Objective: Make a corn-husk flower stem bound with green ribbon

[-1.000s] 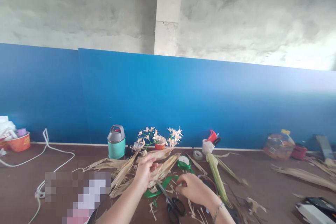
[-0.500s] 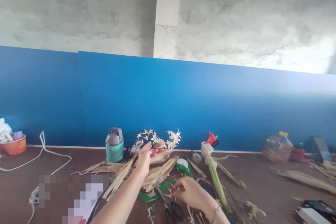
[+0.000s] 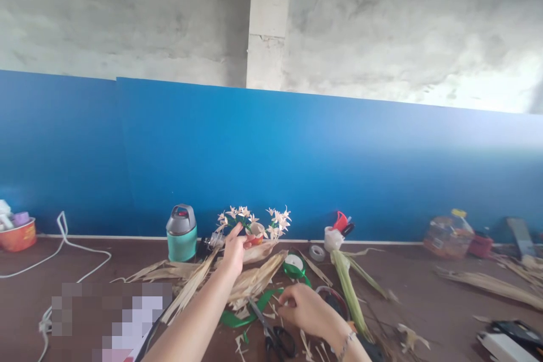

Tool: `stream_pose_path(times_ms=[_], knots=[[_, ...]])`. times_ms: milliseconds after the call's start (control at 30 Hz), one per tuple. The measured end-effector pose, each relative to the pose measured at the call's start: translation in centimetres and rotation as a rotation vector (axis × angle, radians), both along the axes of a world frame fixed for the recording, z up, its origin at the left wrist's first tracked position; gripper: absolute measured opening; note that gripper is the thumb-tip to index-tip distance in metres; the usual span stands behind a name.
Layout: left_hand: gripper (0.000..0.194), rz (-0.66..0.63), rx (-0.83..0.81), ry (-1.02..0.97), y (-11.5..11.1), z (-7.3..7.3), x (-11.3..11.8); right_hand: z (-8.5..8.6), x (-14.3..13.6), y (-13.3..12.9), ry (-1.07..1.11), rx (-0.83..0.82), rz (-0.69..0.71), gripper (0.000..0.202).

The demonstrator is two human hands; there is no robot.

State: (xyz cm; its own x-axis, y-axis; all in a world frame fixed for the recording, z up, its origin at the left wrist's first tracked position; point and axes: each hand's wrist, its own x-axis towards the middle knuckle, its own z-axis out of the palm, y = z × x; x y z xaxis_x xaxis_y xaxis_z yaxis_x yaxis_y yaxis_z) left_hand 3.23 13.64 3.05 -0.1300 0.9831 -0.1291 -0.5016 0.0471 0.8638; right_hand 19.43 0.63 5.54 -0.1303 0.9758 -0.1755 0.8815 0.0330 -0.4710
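My left hand (image 3: pixel 236 249) reaches to the back of the table, its fingers closed at the green stems of a spray of pale flowers (image 3: pixel 231 214). The fingers hide part of the grip. A second cluster of these flowers (image 3: pixel 279 222) stands to the right, with a small orange pot (image 3: pixel 257 239) between the two. Nearer to me, my right hand (image 3: pixel 302 306) hovers with curled fingers pressed together; whatever they hold is hidden. Black-handled scissors (image 3: pixel 278 339) lie just left of it, beside a loose green ribbon (image 3: pixel 237 319). Dry corn husks (image 3: pixel 258 277) spread between the hands.
A ribbon spool (image 3: pixel 293 263), a tape roll (image 3: pixel 316 253) and a white cup of tools (image 3: pixel 333 239) stand behind green husk leaves (image 3: pixel 350 294). A teal flask (image 3: pixel 182 243) is at left. A blue partition (image 3: pixel 271 153) borders the back; a white cable (image 3: pixel 85 250) lies left.
My left hand's fingers have closed in at the flower stems, and the left spray has shifted slightly. My right hand has hardly moved. The whole view has shifted a little.
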Motion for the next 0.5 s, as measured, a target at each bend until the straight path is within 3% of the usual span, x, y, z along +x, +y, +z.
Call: stream_pose_path(times_ms=[500], knots=[[0.065,0.047,0.042,0.141,0.2,2.5,0.0,-0.6,-0.1,0.1,0.026,0.061,0.021,0.023]])
